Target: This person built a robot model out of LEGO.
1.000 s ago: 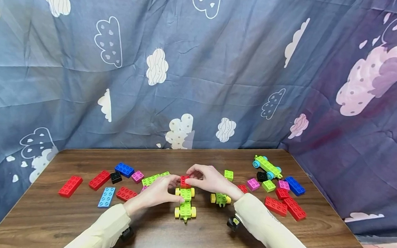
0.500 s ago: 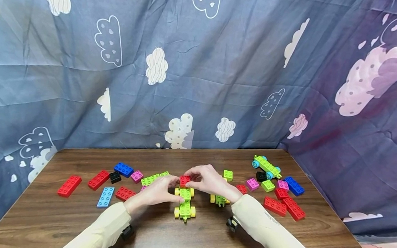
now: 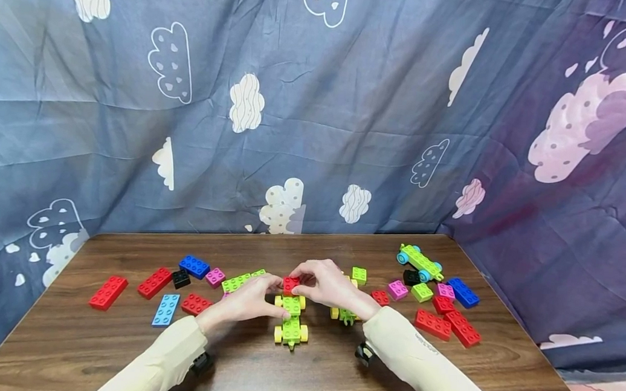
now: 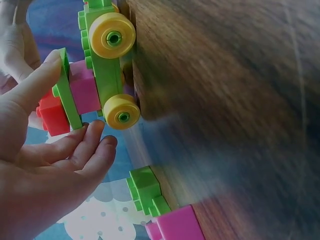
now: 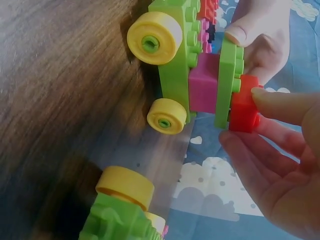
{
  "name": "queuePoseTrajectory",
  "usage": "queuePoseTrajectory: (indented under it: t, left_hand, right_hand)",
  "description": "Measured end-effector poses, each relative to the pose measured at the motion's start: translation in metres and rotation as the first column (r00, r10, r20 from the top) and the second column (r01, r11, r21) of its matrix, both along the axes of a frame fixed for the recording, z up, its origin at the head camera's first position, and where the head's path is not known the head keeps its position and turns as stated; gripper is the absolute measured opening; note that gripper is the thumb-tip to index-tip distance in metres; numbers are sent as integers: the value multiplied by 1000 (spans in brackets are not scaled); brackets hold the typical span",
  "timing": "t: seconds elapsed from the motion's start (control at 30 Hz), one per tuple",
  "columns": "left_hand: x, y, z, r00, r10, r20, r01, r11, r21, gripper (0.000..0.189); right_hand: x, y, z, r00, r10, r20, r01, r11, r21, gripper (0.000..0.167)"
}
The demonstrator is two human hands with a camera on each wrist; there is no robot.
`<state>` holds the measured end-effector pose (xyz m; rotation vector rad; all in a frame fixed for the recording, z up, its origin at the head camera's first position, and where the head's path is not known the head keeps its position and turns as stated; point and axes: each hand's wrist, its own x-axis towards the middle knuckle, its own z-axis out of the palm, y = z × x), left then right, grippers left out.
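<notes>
In the middle of the table stands a lime-green toy car base (image 3: 292, 330) with yellow wheels. A pink brick (image 4: 84, 89) sits on its far end, and a flat green plate (image 5: 226, 85) lies over that brick. My left hand (image 3: 251, 297) holds the plate between thumb and fingertips from the left. On top of the plate is a red brick (image 3: 290, 286), pinched by my right hand (image 3: 327, 284) between thumb and fingers. Both wrist views show the brick's studs facing away from the plate.
A second yellow-wheeled base (image 3: 346, 315) stands just right, partly behind my right wrist. Loose red bricks (image 3: 109, 293), a light blue brick (image 3: 165, 310) and others lie left. At right are a blue-wheeled base (image 3: 420, 262), a blue brick (image 3: 463, 292) and several more.
</notes>
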<state>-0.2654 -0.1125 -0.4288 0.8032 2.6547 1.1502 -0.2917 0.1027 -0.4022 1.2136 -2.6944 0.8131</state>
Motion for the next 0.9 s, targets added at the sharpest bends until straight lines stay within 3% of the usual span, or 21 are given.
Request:
queuePoseTrajectory:
  t: [0.57, 0.7, 0.9]
  left_hand:
    - [0, 1, 1, 999, 10, -36, -11, 1000, -13, 59]
    - [0, 1, 1, 999, 9, -31, -9, 1000, -13, 60]
    - [0, 0, 0, 1000, 10, -13, -10, 1000, -7, 60]
  right_hand:
    - [1, -4, 7, 999, -28, -19, 29, 998, 54, 16]
    - [2, -4, 6, 999, -17, -47, 19, 999, 44, 16]
    - [3, -5, 5, 1000, -8, -26, 9, 999, 36, 16]
